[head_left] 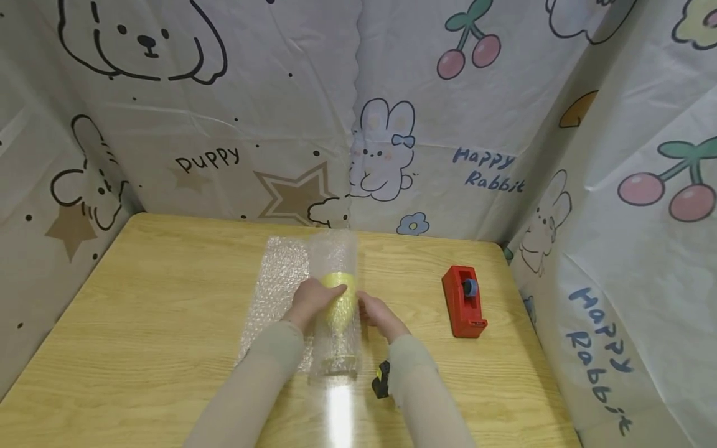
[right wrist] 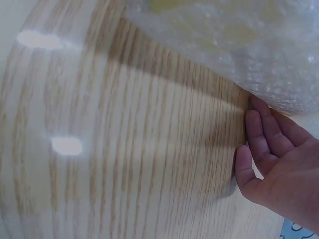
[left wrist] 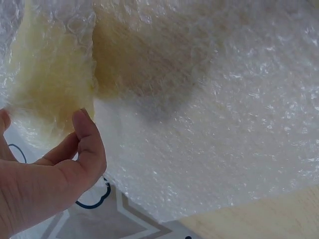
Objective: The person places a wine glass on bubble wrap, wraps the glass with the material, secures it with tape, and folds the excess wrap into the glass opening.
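Clear bubble wrap (head_left: 285, 264) lies on the table, rolled at its right side around a yellow object (head_left: 340, 305). Through the film, this tapers to a clear, narrow part and a flat foot, like a stemmed glass. My left hand (head_left: 315, 302) holds the wrapped glass around its yellow part, thumb across the top. In the left wrist view, loose bubble wrap (left wrist: 224, 119) spreads beside it. At the roll's right edge is my right hand (head_left: 381, 314). Its bent fingers (right wrist: 256, 129) touch the wrap's edge near the tabletop, thumb apart from them; some fingertips are hidden.
A red tape dispenser (head_left: 463, 305) with a small blue roll (head_left: 470, 287) stands on the right of the wooden table (head_left: 157, 311). A small black and yellow object (head_left: 381, 379) lies partly behind my right forearm. Printed cloth walls (head_left: 302, 112) rise behind and beside the table.
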A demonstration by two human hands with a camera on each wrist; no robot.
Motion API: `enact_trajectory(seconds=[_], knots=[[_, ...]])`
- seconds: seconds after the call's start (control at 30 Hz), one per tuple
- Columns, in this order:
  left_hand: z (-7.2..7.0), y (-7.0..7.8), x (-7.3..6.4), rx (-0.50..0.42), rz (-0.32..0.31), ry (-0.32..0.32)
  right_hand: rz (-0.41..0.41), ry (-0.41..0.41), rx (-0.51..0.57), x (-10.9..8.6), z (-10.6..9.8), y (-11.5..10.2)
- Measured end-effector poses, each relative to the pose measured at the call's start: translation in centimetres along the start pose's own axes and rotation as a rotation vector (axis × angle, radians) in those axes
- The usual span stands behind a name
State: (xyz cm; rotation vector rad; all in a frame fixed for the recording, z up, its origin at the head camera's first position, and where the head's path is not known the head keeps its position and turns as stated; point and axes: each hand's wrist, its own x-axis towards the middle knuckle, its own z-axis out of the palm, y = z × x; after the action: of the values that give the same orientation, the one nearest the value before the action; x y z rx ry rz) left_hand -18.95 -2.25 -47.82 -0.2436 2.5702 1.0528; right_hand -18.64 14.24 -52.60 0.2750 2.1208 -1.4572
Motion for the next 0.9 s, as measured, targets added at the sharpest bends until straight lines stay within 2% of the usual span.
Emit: enact_trajectory(seconds=[0.17,0.43,0.53,0.57,0.67,0.77,0.9], knots=[[0.0,0.1,0.1,-0.013,-0.007,0.006,0.015,0.008,-0.008,0.0,0.2,-0.3],[-0.3,-0.3,-0.3,-0.166,-0.029,-0.027,0.017,0.004,-0.034,-0.1,0.7,-0.6],[-0.4,-0.6,-0.3,-0.303,-0.071,-0.071,0.012,0.005,-0.043,-0.1,0.8,-0.6],[-0.4,-0.7,-0.3,-0.313,-0.073,-0.076,0.013,0.007,-0.046,-0.1,0.8,-0.7],[-0.7,-1.0,-0.2,-0.327,-0.082,-0.081,0.006,0.004,-0.052,-0.2,1.0,-0.8],[-1.0,-1.2,-0.1,-0.233,-0.051,-0.074,0.001,-0.002,-0.06,-0.3,1.1,-0.9],[-1.4,-1.4,-0.1,-0.244,-0.058,-0.128,-0.001,-0.003,-0.054,-0.3,1.2,-1.0]])
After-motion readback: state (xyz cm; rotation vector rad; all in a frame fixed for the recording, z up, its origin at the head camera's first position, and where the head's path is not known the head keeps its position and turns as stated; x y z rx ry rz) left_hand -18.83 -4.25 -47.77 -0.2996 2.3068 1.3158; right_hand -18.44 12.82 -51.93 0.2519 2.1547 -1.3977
